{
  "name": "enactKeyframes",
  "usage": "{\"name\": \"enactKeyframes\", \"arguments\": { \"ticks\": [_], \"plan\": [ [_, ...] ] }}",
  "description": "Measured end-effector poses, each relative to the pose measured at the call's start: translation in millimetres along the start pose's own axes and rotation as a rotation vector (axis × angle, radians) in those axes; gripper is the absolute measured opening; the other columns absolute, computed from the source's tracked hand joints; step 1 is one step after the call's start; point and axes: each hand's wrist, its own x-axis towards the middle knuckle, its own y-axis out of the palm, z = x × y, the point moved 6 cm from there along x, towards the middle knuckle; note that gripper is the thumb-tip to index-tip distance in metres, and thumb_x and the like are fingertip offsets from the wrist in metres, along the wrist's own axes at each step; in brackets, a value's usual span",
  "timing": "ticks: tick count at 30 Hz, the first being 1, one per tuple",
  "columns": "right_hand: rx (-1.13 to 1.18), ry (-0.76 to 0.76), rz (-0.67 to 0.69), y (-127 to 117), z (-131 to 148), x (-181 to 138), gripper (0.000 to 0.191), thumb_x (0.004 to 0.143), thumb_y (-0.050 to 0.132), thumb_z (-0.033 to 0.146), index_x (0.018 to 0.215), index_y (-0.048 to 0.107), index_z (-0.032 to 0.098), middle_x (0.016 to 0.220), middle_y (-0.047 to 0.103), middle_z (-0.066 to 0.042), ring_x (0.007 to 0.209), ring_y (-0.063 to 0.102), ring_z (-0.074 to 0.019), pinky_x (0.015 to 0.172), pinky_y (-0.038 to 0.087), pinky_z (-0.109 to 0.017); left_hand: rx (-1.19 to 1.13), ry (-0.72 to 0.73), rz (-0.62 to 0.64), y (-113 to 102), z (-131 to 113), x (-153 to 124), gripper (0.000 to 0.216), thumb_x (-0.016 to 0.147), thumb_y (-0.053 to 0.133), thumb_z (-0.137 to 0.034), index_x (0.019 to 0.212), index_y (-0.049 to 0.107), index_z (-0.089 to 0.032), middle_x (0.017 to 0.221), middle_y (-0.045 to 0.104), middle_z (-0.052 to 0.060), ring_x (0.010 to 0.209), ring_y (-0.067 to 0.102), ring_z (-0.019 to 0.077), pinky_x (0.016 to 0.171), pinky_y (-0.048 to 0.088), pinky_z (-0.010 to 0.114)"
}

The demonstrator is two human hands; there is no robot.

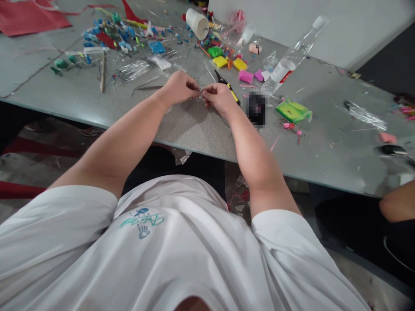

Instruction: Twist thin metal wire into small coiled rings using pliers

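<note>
My left hand [182, 88] and my right hand [219, 97] meet above the grey table, fingertips almost touching. Both pinch a small piece of thin silvery wire [199, 96], whose exact shape is too small to make out. Just past my right hand lies a pair of black and yellow pliers [234, 94], partly hidden by the hand. Beyond my left forearm is a loose bundle of silvery wires [134, 70], with a small white packet [161, 62] beside it.
Blue and green bits [125, 32] are heaped at the back left, near a white tub [197, 23] on its side. Coloured clay packs [240, 64], a leaning clear bottle [285, 65], a blurred black object [256, 109] and a green packet [293, 110] lie rightward. Another person's arm [398, 202] shows at right.
</note>
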Motion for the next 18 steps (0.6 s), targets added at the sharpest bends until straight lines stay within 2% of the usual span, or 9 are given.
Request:
{"name": "enactKeyframes", "arguments": {
  "ticks": [5,11,18],
  "plan": [
    [-0.029,0.023,-0.052,1.3,8.7,-4.5,0.034,0.105,0.089,0.042,0.092,0.063,0.025,0.081,0.064,0.004,0.083,0.071,-0.015,0.093,0.072,-0.037,0.007,0.034,-0.012,1.2,-0.3,1.1,0.023,0.084,0.076,-0.033,0.093,0.091,-0.02,0.087,0.086,0.002,0.08,0.06,0.0185,0.077,0.047,0.034],
    [-0.056,0.026,-0.055,2.6,10.5,-4.6,0.032,0.104,0.089,0.034,0.09,0.062,0.025,0.079,0.061,0.004,0.085,0.073,-0.0169,0.099,0.071,-0.041,0.038,0.021,0.002,0.4,0.1,1.9,0.019,0.085,0.078,-0.033,0.093,0.09,-0.021,0.086,0.085,0.001,0.08,0.06,0.0189,0.077,0.045,0.035],
    [-0.11,-0.004,-0.048,0.8,7.7,-2.1,0.035,0.105,0.088,0.04,0.088,0.061,0.026,0.077,0.062,0.004,0.08,0.072,-0.0171,0.098,0.072,-0.043,-0.006,0.011,0.033,0.8,0.0,1.4,0.024,0.079,0.078,-0.04,0.091,0.088,-0.022,0.083,0.083,0.001,0.083,0.059,0.0201,0.078,0.045,0.034]
  ]
}}
